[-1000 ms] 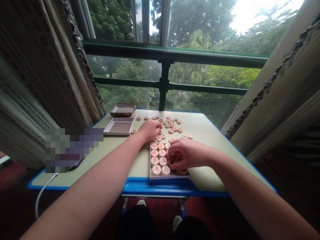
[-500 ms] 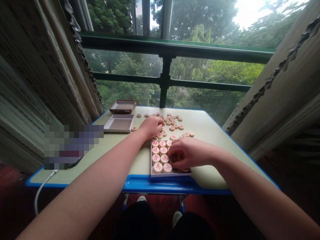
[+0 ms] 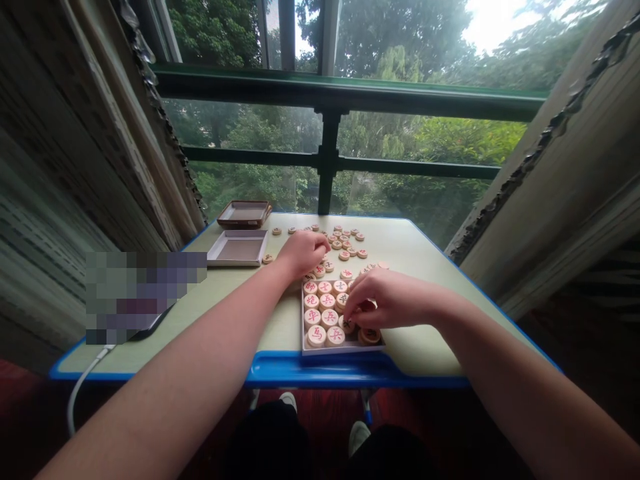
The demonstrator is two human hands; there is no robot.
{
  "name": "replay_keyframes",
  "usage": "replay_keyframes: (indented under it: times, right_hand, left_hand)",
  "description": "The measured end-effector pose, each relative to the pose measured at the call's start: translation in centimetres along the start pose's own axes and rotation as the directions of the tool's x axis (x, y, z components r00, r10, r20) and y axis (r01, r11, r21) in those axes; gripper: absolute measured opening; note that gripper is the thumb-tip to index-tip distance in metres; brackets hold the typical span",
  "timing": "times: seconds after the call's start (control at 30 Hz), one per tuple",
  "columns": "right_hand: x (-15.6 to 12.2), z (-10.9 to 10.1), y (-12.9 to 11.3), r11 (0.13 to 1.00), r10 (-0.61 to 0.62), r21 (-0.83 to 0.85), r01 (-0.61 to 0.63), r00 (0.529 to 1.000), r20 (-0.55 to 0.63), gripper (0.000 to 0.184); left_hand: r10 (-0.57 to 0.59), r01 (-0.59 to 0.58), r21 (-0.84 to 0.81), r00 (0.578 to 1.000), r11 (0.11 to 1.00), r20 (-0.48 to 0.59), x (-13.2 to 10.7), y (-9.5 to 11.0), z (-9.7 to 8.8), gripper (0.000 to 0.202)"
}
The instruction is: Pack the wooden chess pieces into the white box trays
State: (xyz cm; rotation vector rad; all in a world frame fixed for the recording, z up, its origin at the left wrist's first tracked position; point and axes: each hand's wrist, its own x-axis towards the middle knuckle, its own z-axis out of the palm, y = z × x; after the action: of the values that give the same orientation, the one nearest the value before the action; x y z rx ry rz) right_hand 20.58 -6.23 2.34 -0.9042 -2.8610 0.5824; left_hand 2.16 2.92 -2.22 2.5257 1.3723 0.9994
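My right hand (image 3: 390, 298) reaches over a shallow white box (image 3: 303, 333) at the table's near edge. Its fingertips are pinched at a round wooden Chinese chess piece (image 3: 346, 325) in the box's third column. Red-marked pieces (image 3: 329, 317) fill the two left columns in rows, and a piece with a dark face (image 3: 369, 335) lies in the near right corner. Part of the box is hidden under the hand. Beyond the box, my left hand (image 3: 304, 253) is closed with curled fingers beside loose pieces (image 3: 319, 271); whatever it holds is hidden.
More loose pieces (image 3: 345, 245) are scattered towards the window. An open white tray (image 3: 209, 261) and a brown-edged box (image 3: 220, 221) stand at the back left. A blurred-out device with a white cable (image 3: 83, 377) lies on the left. The table (image 3: 440, 333) has a blue rim.
My right hand has lifted slightly and drawn back from the box's near right part, uncovering the corner piece and one in the third column. My left hand has hardly moved.
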Motion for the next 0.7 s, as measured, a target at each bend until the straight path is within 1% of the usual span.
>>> replay_keyframes:
  times: [0.1, 0.23, 0.47, 0.57, 0.7]
  right_hand:
    - [0.02, 0.19, 0.14, 1.000, 0.011, -0.019, -0.011, 1.000, 0.000, 0.018]
    - [0.11, 0.21, -0.07, 0.996, 0.020, -0.086, -0.021, 1.000, -0.017, 0.015]
    - [0.29, 0.03, -0.49, 0.980, 0.057, -0.192, -0.055, 0.998, 0.006, 0.021]
    - [0.28, -0.02, -0.49, 0.979, 0.063, -0.194, -0.061, 0.998, 0.006, 0.022]
    - [0.12, 0.01, -0.36, 0.988, 0.035, -0.149, -0.037, 0.999, -0.011, 0.019]
  left_hand:
    - [0.003, -0.003, -0.003, 1.000, 1.000, 0.006, 0.01, -0.01, 0.07, 0.025]
    - [0.004, -0.004, 0.003, 1.000, 1.000, 0.003, 0.05, -0.01, 0.08, 0.026]
    - [-0.011, 0.011, 0.004, 1.000, 1.000, 0.010, 0.00, 0.03, -0.11, 0.025]
    - [-0.013, 0.013, 0.014, 1.000, 1.000, 0.015, 0.00, 0.01, -0.06, 0.025]
    - [-0.006, 0.004, 0.045, 0.999, 0.999, 0.043, -0.04, -0.06, 0.09, 0.025]
